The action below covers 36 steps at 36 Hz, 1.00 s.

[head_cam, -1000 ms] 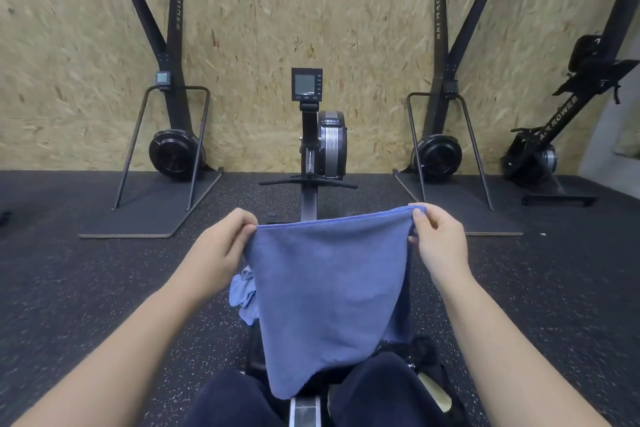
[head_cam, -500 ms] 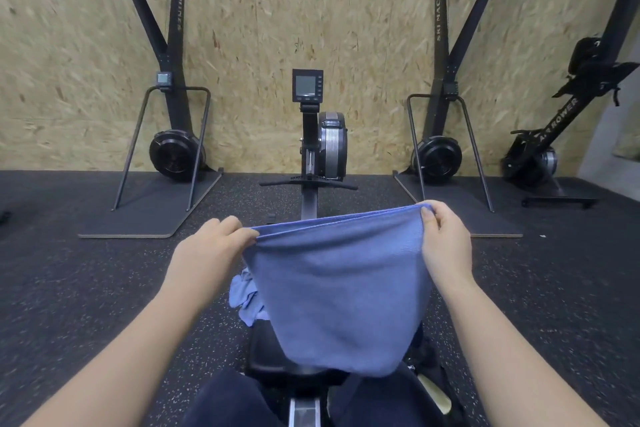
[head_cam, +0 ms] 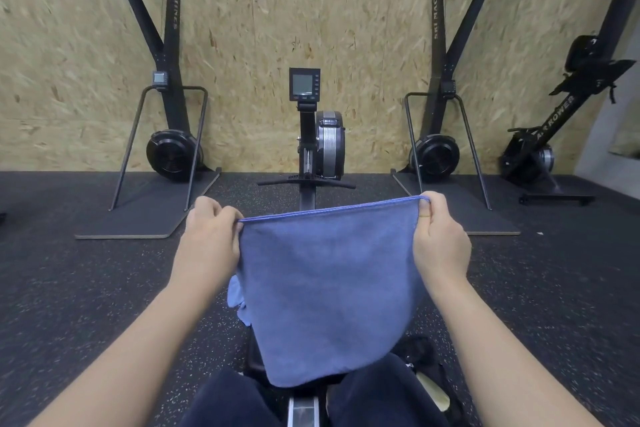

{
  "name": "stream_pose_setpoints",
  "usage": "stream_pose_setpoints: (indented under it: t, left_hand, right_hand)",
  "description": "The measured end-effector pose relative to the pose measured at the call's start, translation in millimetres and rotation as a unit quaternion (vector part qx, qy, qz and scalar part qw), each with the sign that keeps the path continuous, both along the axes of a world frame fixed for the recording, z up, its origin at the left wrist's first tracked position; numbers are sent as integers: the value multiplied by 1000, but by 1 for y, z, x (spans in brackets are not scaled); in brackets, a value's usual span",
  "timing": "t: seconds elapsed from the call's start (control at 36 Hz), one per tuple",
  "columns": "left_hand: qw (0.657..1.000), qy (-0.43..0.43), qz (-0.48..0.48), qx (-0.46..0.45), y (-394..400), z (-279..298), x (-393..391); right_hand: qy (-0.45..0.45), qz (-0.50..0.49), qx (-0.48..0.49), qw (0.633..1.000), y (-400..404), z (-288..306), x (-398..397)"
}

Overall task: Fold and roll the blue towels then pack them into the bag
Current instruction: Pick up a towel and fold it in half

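Blue towel [head_cam: 329,295] hangs in the air in front of the person, stretched by its top edge btwn both hands. Left hand [head_cam: 207,239] pinches the top left corner, fingers curled round the hem; right hand [head_cam: 440,236] pinches the top right corner the same way, thumb on the near side. Top edge runs taut, slightly higher on the right. Cloth drops down to a rounded bottom edge that ends just above the person's dark trouser legs [head_cam: 377,392], w/ the rower rail [head_cam: 304,412] showing btwn the knees.

Behind the held towel, lower left, a paler blue bunch of other towels [head_cam: 237,298] peeks out, mostly hidden. A black bag [head_cam: 429,360] sits lower right by the right knee, partly covered by the towel and leg; something pale yellow [head_cam: 433,392] shows beside it, can't tell what.

Floor is dark speckled rubber [head_cam: 86,288]. Straight ahead a rowing machine w/ monitor [head_cam: 304,85] and flywheel [head_cam: 329,146]. Two ski machines flank it, left one [head_cam: 169,152] and right one [head_cam: 436,156], each on a flat base plate against the chipboard wall [head_cam: 277,10]. Far right another rower [head_cam: 554,121] stands tipped up on end
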<state>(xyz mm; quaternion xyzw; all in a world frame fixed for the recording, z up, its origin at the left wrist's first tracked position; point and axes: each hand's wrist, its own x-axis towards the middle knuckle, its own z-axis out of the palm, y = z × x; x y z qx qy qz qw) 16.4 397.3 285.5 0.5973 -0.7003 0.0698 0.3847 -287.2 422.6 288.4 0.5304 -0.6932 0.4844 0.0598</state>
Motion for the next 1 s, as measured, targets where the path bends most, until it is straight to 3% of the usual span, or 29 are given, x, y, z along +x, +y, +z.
stream_pose_setpoints:
  t: [0.22,0.44,0.58,0.72,0.86,1.0]
  left_hand:
    - [980,194,-28,34,-6,3,-1]
    - [914,395,-76,50,-6,1,-8]
    - [923,378,-65,40,-4,-3,-14]
    - [928,366,-49,39,-4,-6,-9]
    - [912,393,-100,63,-2,-4,-12]
    - [861,455,-186,132,12,6,-20]
  right_hand:
    - [-72,54,-3,996,5,1,4]
    - [-112,54,10,992,3,0,11]
    - [-121,58,16,991,5,2,13]
    - [-46,11,45,998,7,1,9]
    - [-161,63,36,984,5,2,17]
    - [-150,62,64,985,10,11,28]
